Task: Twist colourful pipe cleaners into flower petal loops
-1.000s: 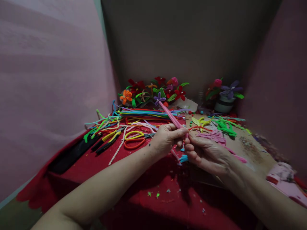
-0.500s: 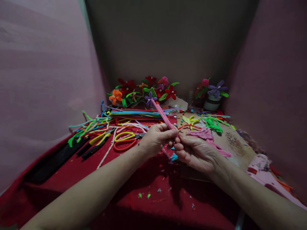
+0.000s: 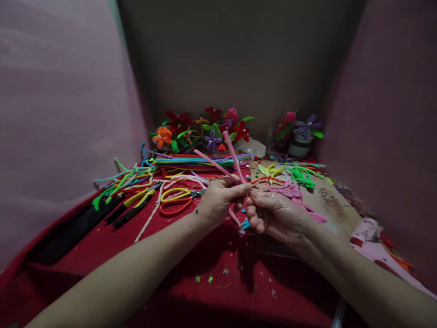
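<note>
Pink pipe cleaners [image 3: 233,156] rise from my left hand [image 3: 221,200], which pinches their lower part between thumb and fingers. They spread into a V, one part leaning left and the other standing steeper. My right hand [image 3: 278,214] meets the left at the fingertips, its thumb and forefinger closed at the lower end of the pink pipe cleaners. That end is mostly hidden by the fingers. Left of my left hand lie scissors [image 3: 176,208] with yellow and red handles. Beyond the hands rests a bundle of colored pipe cleaners [image 3: 191,162].
Pliers [image 3: 134,209] with yellow-black handles lie left on the red cloth [image 3: 205,300]. A cardboard sheet [image 3: 336,221] at right bears green pipe cleaners [image 3: 301,176] and pink pieces [image 3: 289,190]. Pipe-cleaner flowers [image 3: 212,140] stand behind. A pink glue gun [image 3: 370,243] lies far right.
The pink pipe cleaners, close together before, have parted into a V, with one part swung left. Both hands stay nearly in place; the view has shifted slightly.
</note>
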A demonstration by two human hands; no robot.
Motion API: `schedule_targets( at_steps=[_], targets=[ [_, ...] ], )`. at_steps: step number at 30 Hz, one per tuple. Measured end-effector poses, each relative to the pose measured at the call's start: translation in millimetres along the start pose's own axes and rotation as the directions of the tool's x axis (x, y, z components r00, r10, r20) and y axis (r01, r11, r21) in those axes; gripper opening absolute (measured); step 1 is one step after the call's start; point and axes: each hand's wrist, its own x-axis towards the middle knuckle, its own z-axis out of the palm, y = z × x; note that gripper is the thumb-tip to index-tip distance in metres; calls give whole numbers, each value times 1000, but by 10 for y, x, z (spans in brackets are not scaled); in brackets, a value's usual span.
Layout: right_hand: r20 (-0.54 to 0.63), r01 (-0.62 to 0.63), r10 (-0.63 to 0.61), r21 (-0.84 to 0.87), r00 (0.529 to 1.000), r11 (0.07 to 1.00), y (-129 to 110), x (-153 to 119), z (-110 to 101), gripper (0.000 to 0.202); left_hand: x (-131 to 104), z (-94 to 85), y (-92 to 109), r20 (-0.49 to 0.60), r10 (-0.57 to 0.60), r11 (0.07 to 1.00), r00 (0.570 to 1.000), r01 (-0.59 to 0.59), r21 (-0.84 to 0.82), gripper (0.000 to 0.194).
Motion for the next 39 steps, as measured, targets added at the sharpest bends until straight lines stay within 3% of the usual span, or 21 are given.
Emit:
schedule_targets(
  at_steps=[11, 16, 21, 27, 34, 39],
  targets=[
    [52, 66, -62, -65, 997, 996, 5, -2, 11, 16, -4, -19, -3, -13, -45, 998, 999, 45, 46, 22],
    [67, 50, -44, -85, 997, 995, -4, -17, 21, 15, 10, -15, -9, -17, -33, 999, 999, 33, -13, 20],
    [50, 51, -46, -104, 998, 993, 2, -23, 36, 15, 45, -42, -17, -40, -12, 990, 999, 7, -142, 21],
    [-4, 48, -50, -195, 999, 980, 4, -15, 37, 18, 41, -39, -41, -40, -28, 993, 999, 24, -117, 19],
    [-15, 32, -37, -219, 999, 975, 36, -3, 3, 15, 52, -23, 41, -112, -117, 968, 987, 88, -235, 20],
    [-50, 68, -88, -320, 995, 945, -9, -31, 43, 17, 40, -42, 43, -93, -92, 983, 991, 75, -170, 19]
  ],
)
